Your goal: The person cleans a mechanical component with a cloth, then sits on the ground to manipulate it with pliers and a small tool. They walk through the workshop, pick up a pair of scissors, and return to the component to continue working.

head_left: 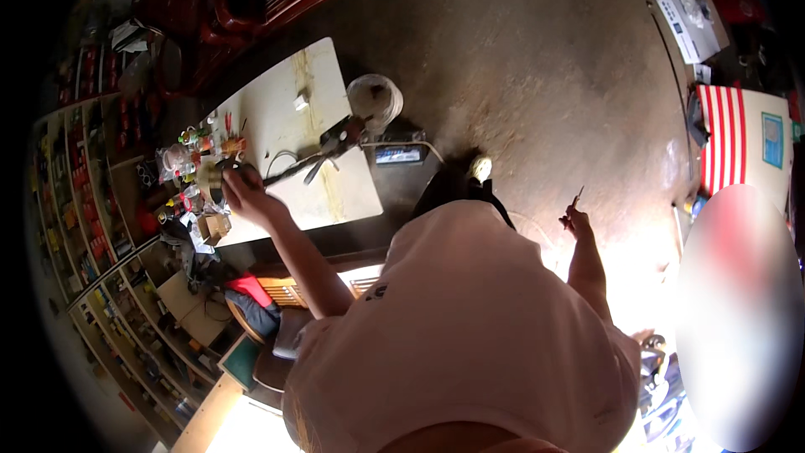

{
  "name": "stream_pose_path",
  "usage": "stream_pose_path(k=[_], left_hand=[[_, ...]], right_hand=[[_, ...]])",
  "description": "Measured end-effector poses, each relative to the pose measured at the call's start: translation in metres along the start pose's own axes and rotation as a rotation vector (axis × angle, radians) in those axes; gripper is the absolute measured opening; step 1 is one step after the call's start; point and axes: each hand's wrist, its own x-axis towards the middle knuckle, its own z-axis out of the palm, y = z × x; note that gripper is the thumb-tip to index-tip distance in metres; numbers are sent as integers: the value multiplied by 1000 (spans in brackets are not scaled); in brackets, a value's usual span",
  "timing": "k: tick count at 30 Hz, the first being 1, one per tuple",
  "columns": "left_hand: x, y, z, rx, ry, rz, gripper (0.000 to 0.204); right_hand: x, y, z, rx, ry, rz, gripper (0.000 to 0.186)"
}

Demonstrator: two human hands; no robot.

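Observation:
My left hand [246, 195] is over the left part of a white table [344, 184], its fingers curled at a small dark rounded thing [244, 173] whose kind I cannot make out. A long dark strip [293, 169] runs from near that hand to a dark, blade-like object [342, 136] at the table's right edge. My right hand [575, 221] hangs over the floor, out to the right, closed around a slim, pointed tool [579, 195]. Its exact kind is too small to tell.
Bottles and small goods [180, 159] crowd the table's left end, beside an open cardboard box [214, 228]. A translucent bucket [376, 101] stands past the table's right edge, near a blue-and-white box [398, 154]. Stocked shelves [84, 193] line the left; a wooden chair [281, 292] is close by.

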Motion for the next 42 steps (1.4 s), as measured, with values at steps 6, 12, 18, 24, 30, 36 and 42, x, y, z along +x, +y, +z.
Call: stream_pose_path(k=[6, 12, 18, 24, 30, 36, 42], left_hand=[[7, -33, 195, -284, -252, -146, 26], [12, -72, 365, -278, -357, -263, 23], [27, -83, 557, -283, -477, -372, 23], [83, -72, 696, -230, -484, -304, 23], [153, -80, 845, -273, -457, -233, 18], [217, -55, 964, -210, -436, -200, 19], [294, -53, 1052, -283, -263, -150, 19]], right_hand=[[40, -117, 14, -121, -25, -77, 26], [80, -213, 15, -41, -64, -33, 13], [40, -355, 18, -48, -75, -10, 30], [116, -516, 48, -140, -44, 17, 37], [212, -713, 110, -289, -103, 6, 44], [269, -972, 188, -512, -223, -93, 51], [335, -1251, 352, -666, -134, -313, 59]])
